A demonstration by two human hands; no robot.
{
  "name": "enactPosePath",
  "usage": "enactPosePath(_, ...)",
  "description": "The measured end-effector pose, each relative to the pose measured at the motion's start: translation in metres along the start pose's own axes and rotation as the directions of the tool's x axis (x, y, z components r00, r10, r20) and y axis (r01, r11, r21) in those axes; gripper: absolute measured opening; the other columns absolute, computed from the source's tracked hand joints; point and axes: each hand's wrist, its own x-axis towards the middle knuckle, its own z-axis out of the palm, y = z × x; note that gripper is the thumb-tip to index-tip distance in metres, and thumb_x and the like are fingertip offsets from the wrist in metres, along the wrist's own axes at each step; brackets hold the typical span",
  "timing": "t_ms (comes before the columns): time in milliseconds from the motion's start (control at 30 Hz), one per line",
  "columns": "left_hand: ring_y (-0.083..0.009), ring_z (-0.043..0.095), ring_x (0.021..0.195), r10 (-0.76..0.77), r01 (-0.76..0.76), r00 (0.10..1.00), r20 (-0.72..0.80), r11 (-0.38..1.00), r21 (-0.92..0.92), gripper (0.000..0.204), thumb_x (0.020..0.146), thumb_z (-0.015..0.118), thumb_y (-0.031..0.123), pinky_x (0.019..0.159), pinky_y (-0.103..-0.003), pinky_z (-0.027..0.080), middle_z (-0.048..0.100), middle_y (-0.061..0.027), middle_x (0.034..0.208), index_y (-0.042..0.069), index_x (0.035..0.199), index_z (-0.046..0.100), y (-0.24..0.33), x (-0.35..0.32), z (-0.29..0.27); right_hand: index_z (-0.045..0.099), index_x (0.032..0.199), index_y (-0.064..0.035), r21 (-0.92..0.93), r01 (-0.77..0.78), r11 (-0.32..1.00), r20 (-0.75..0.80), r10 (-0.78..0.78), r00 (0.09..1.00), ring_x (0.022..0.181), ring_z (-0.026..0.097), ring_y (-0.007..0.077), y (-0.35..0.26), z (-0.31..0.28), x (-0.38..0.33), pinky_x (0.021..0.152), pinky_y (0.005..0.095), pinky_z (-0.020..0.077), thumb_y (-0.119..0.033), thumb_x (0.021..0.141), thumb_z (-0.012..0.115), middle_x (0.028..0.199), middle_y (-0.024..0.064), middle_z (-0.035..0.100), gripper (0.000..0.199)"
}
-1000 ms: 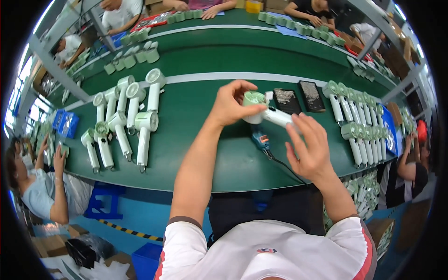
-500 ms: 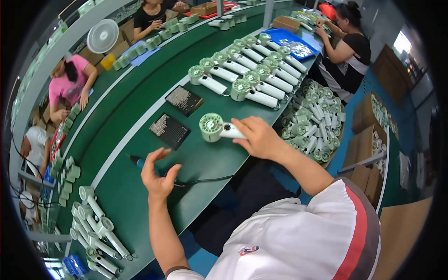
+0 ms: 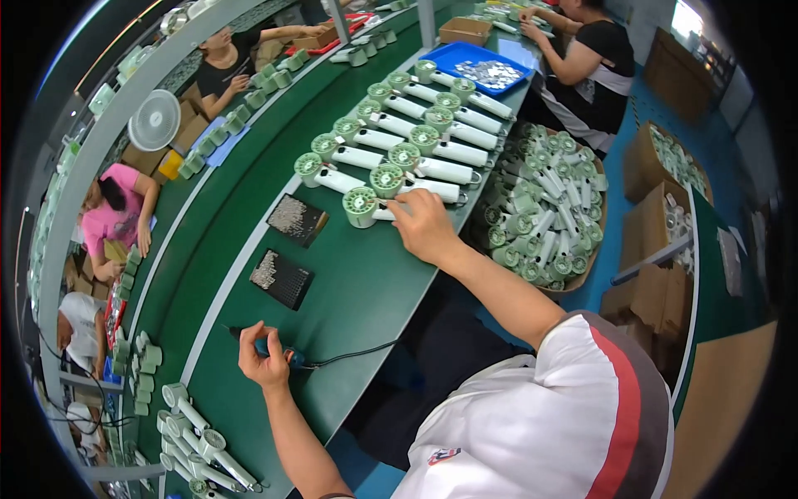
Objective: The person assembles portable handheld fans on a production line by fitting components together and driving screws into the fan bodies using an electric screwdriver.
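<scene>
At the near left of the green tabletop [image 3: 349, 291], a cluster of pale green handheld fans [image 3: 199, 441] lay side by side. Just to the right, the left hand [image 3: 264, 358] had closed around the blue electric screwdriver [image 3: 274, 351], which half a second earlier had lain on the surface beside open fingers; its black cord [image 3: 349, 356] trailed toward the near edge. Two dark trays of screws [image 3: 283, 279] sat farther off, between the hands. To the right, the right hand [image 3: 424, 224] was curled over the white handle of the fan [image 3: 362, 206], holding it flat on the tabletop at the near end of a row of finished fans [image 3: 416, 137]. With the driver gripped again and that unit set among the done ones, this piece looked finished. A basket of fans [image 3: 540, 216] stood at the far right.
</scene>
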Motion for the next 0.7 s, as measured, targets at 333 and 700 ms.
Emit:
enactPosePath(333, -0.0155, 0.065, 0.069, 0.033, -0.029, 0.999, -0.031, 0.992, 0.120, 0.013, 0.091, 0.070, -0.005, 0.064, -0.027, 0.050, 0.065, -0.0086, 0.079, -0.004, 0.103, 0.068, -0.010, 0.001, -0.005, 0.069, 0.115, -0.0011, 0.037, -0.014, 0.999, -0.029, 0.015, 0.999, 0.112, 0.059, 0.0343, -0.005, -0.003, 0.001, 0.091, 0.0477, 0.0464, -0.008, 0.075, 0.079, 0.117, 0.0138, 0.063, 0.042)
enactPosePath(700, -0.0164, 0.067, 0.067, 0.032, -0.023, 0.995, -0.092, 0.995, 0.099, 0.011, 0.087, 0.074, -0.004, 0.062, -0.027, 0.052, 0.067, -0.0090, 0.077, -0.004, 0.097, 0.069, -0.003, 0.010, 0.003, 0.068, 0.111, 0.0012, 0.003, -0.007, 1.000, -0.057, 0.007, 0.998, 0.109, 0.061, 0.0391, -0.002, -0.009, 0.000, 0.095, 0.0495, 0.0489, -0.008, 0.081, 0.078, 0.117, 0.0180, 0.065, 0.033)
